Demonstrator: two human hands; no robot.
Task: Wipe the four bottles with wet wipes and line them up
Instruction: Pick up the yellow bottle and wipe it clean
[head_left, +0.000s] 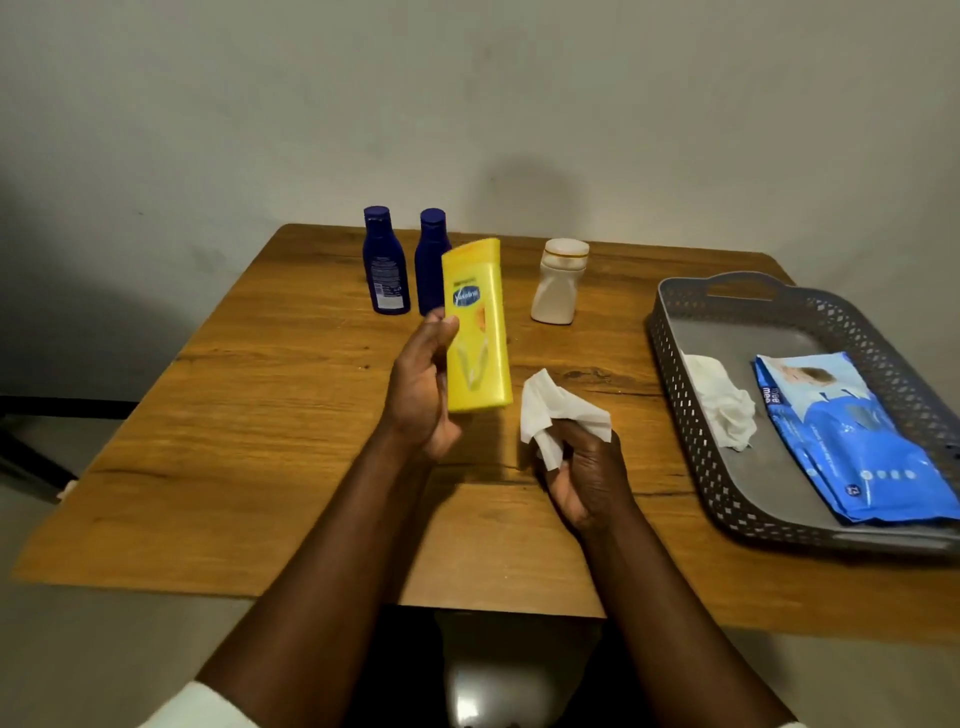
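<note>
Head view: wooden table (260, 415), grey basket (675, 332) at right, yellow bottle (475, 322) raised upright, clamped in left hand (421, 395). Wet wipe (556, 410) bunched in closed right hand (587, 478), just beside bottle, apart. Step judged: wiping. Next: press wipe against bottle.

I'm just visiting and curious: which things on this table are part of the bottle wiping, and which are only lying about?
Part of the job:
- yellow bottle, held in the left hand
- wet wipe, in the right hand
- two blue bottles
- white bottle
- wipes pack

Lying about:
- grey tray
- crumpled wipe in it
</note>
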